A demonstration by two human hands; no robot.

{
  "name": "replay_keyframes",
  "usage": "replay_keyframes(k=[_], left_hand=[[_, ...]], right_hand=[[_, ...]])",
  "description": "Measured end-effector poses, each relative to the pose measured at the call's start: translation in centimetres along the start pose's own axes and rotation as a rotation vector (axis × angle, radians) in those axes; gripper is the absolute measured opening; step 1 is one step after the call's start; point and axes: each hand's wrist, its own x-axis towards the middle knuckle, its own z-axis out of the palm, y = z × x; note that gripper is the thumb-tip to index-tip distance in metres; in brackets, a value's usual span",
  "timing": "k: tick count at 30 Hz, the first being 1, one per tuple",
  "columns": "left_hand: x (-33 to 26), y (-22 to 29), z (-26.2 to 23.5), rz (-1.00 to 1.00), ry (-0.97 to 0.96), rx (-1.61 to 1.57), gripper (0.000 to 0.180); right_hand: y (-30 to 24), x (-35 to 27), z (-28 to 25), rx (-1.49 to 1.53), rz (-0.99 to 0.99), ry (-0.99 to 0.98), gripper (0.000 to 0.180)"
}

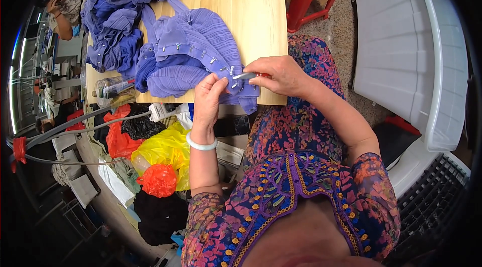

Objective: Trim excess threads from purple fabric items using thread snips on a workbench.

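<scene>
A purple ribbed knit garment (pixel 206 26) lies bunched at the near edge of the wooden table (pixel 256 11). Along its smooth band sit several small whitish bits, which look like pins or thread ends; they are too small to tell. My left hand (pixel 207 99) is closed on the band's edge, thumb and fingers pinching the fabric. In my right hand (pixel 283 74) is a small pair of thread snips (pixel 245 76) with a red part at the grip. Its metal tip points left and touches or nearly touches the band beside the left fingertips.
More purple garments (pixel 115 16) are heaped at the table's far left. A clear plastic jar (pixel 108 89) lies at the left corner. Yellow (pixel 168 149) and red (pixel 156 180) plastic bags sit below. A red stool (pixel 306 11) and large pale bin (pixel 396 41) are right. A person (pixel 65 1) is far left.
</scene>
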Motion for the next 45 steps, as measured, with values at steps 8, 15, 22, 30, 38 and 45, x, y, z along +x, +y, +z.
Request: replay_keyframes(k=[8, 15, 22, 30, 38, 45], left_hand=[[-0.1, 0.0, 0.4, 0.025, 0.022, -0.025, 0.009], [-0.3, 0.0, 0.5, 0.052, 0.002, -0.005, 0.009], [-0.4, -0.2, 0.6, 0.045, 0.002, 0.034, 0.008], [-0.5, -0.3, 0.9, 0.061, 0.014, 0.041, 0.008], [-0.3, -1.0, 0.7, 0.288, 0.011, 0.331, 0.009], [-0.5, -1.1, 1.4, 0.502, 0.016, 0.656, 0.014]], right_hand=[[0.3, -0.6, 0.7, 0.109, 0.116, 0.117, 0.026], [0.0, -0.5, 1.2, 0.142, 0.122, 0.066, 0.029], [-0.3, -0.3, 1.7, 0.159, 0.069, 0.085, 0.028], [-0.1, -0.4, 2.1, 0.286, 0.255, 0.216, 0.024], [0.6, 0.1, 2.7, 0.762, 0.389, 0.308, 0.03], [-0.2, 0.5, 4.0, 0.986, 0.412, 0.141, 0.037]])
